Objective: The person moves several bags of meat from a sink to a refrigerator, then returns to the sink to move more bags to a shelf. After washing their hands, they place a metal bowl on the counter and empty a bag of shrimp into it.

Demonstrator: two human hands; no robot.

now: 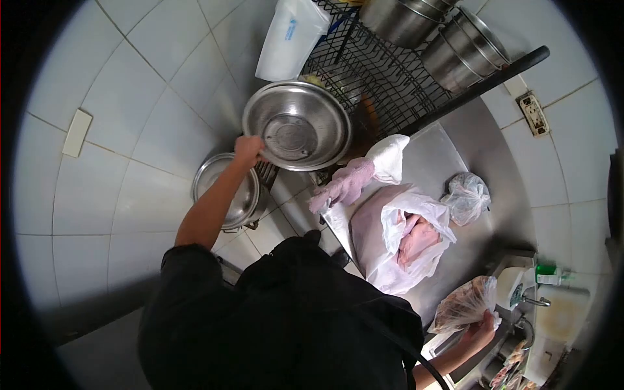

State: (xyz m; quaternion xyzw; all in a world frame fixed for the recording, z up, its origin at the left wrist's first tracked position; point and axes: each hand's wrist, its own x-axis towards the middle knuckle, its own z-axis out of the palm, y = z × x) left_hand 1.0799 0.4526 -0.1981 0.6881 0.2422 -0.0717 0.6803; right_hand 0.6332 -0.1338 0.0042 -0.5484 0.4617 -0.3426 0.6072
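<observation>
My left hand (249, 151) grips the rim of a wide metal bowl (312, 107), whose inside faces me. Below it, a lidded metal pot (227, 192) stands near the tiled wall. At the lower right my right hand (481, 329) is closed round the gathered neck of a clear plastic bag (463, 304) with brownish contents. Between the hands, on the steel counter (448, 156), an open white plastic bag (377, 240) shows pale pink raw meat (417, 242). A pink cloth (344, 185) and a white cloth (390, 158) lie beside it.
A small tied bag (468, 198) sits farther back on the counter. Above stands a black wire rack (416, 84) with metal pots (465, 52) and a white package (291, 39). At the lower right are a faucet (538, 301), a white jug (513, 287) and a green bottle (548, 274).
</observation>
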